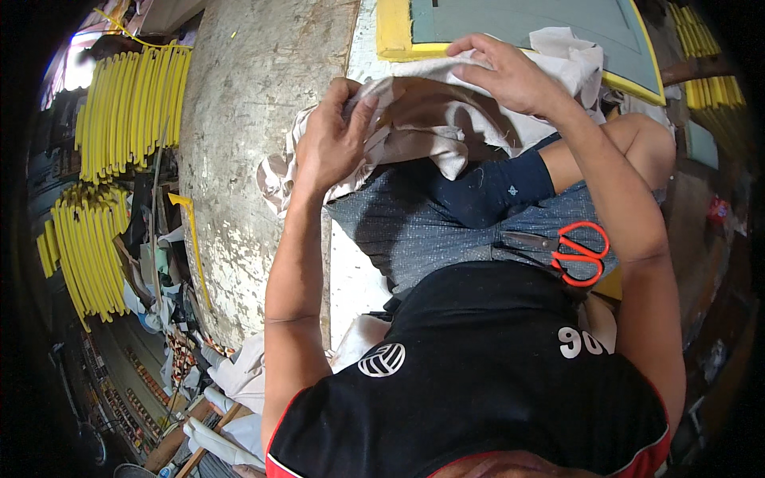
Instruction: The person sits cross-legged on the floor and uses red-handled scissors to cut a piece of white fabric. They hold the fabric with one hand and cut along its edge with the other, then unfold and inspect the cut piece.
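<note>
A pale, crumpled cloth [430,142] spreads across my lap and onto the worn board in front of me. At its left end my left hand [328,139] is closed on a fold, thumb and fingers pinching it. Over the cloth's far edge, my right hand [514,78] reaches with thumb and fingers apart, touching or just above the fabric; the exact contact is unclear. Scissors with red-orange handles [580,256] lie on my lap near my right forearm, blades pointing left.
A yellow-edged panel with a grey-green face [518,28] lies beyond the cloth. The board [255,119] has peeling paint. Stacks of yellow strips [131,111] stand at the left, with more [709,56] at the far right. Cloth scraps [239,374] lie at lower left.
</note>
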The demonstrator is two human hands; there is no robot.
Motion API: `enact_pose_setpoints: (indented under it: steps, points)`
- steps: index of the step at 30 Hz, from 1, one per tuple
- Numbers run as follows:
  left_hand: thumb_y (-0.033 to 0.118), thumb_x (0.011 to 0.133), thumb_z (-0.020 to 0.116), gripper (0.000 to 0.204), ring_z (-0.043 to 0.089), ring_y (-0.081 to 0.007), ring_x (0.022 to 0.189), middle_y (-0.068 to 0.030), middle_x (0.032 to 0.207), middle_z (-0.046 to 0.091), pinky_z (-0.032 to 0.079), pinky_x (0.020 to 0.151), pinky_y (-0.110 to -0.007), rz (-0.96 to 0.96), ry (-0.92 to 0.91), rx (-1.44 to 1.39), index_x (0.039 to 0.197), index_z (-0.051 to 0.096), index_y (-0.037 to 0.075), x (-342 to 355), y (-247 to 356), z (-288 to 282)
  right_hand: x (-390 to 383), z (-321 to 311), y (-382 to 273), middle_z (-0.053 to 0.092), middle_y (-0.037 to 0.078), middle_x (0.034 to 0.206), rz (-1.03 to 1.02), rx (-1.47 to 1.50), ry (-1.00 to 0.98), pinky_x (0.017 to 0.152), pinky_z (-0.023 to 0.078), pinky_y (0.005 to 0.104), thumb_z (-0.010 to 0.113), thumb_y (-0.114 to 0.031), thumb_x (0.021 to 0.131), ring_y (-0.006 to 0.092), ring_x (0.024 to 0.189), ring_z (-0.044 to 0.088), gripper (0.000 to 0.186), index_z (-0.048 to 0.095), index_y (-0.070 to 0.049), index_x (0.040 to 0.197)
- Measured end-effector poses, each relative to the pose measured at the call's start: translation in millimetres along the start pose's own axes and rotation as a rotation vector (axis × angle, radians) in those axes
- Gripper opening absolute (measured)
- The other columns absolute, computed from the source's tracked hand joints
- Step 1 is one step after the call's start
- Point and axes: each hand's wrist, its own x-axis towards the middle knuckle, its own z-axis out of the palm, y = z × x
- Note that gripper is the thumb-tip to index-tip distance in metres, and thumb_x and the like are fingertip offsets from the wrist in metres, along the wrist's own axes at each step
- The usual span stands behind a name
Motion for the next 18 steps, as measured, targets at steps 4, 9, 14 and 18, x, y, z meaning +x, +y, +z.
enact_pose_setpoints:
  steps: [4,9,14,18]
  points:
    - [0.027,0.100,0.061,0.029,0.055,-0.0095,0.071,-0.0069,0.073,0.063,0.047,0.062,-0.029,0.115,0.093,-0.028,0.090,0.062,0.000,1.9,12.0,-26.1,9.2,-32.4,-50.1,0.066,0.018,0.091,-0.204,-0.363,-0.026,0.076,0.050,0.0353,0.057,-0.031,0.100,0.0291,0.080,0.063,0.028,0.070,-0.005,0.103]
    - [0.030,0.100,0.061,0.028,0.058,-0.0141,0.063,-0.0091,0.067,0.062,0.047,0.059,-0.032,0.181,0.081,0.175,0.090,0.065,0.004,16.7,27.6,-57.0,25.5,-84.3,-63.7,0.058,0.018,0.067,-0.442,-0.520,0.039,0.059,0.050,0.0428,0.059,-0.038,0.098,0.0369,0.066,0.062,0.042,0.062,-0.004,0.074]
    - [0.031,0.099,0.062,0.029,0.057,-0.0136,0.064,-0.0077,0.069,0.063,0.046,0.061,-0.031,0.367,0.039,0.085,0.092,0.065,0.003,24.6,57.7,-59.8,34.2,-77.3,-85.8,0.059,0.017,0.069,-0.637,-0.534,0.079,0.058,0.050,0.0425,0.059,-0.038,0.098,0.0358,0.064,0.062,0.041,0.062,-0.005,0.073]
    - [0.031,0.101,0.059,0.029,0.053,-0.0110,0.069,-0.0031,0.073,0.060,0.045,0.063,-0.029,0.252,0.188,0.252,0.092,0.065,0.004,40.4,15.3,-111.9,25.3,-138.3,-45.7,0.061,0.018,0.070,-0.368,-0.672,0.161,0.062,0.051,0.0416,0.060,-0.034,0.097,0.0344,0.064,0.062,0.036,0.065,-0.005,0.076]
